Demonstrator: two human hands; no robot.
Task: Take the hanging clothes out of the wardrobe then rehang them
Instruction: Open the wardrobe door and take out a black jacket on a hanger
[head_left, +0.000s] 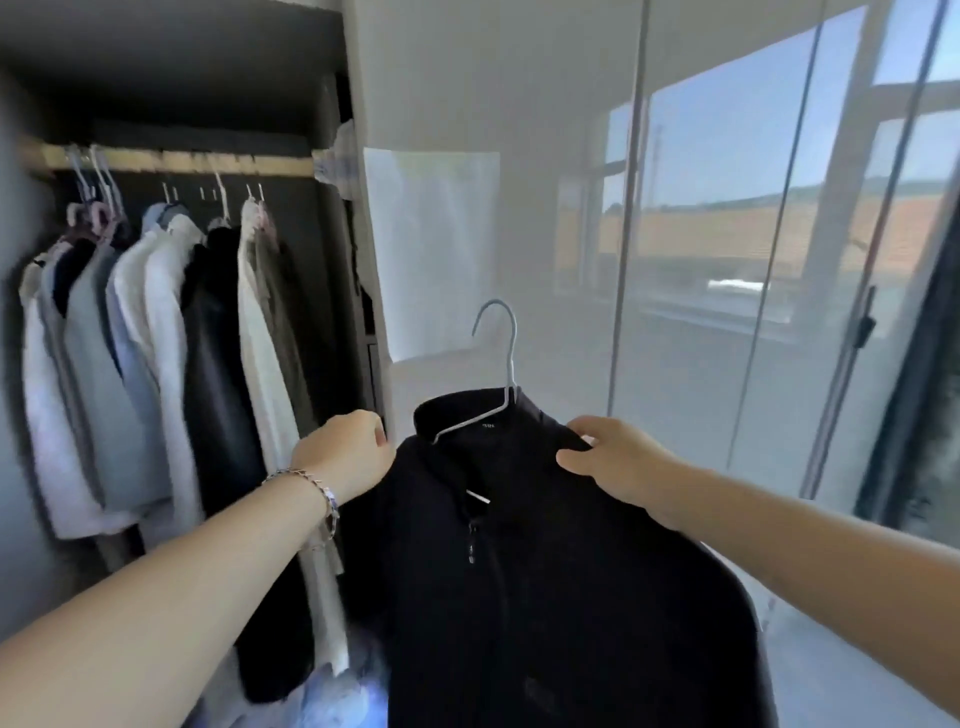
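Head view: open wardrobe (182, 62) at left, row of hanging clothes (156, 338) on its rail (182, 162), light and dark mixed. Glass panels (727, 260) fill the right side. Black jacket (545, 571) held up outside the wardrobe, just right of it, zip front to camera. Left hand (345, 452) curled round the shoulder nearer the wardrobe, fingertips hidden; right hand (618, 462) pinches the other shoulder. White hanger (511, 353) in the collar, hook up, on nothing. Bracelet (322, 491) on left wrist

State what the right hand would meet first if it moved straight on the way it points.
The right hand grips the black jacket at its shoulder; straight on, likely its collar, then the hanger; depth unclear.
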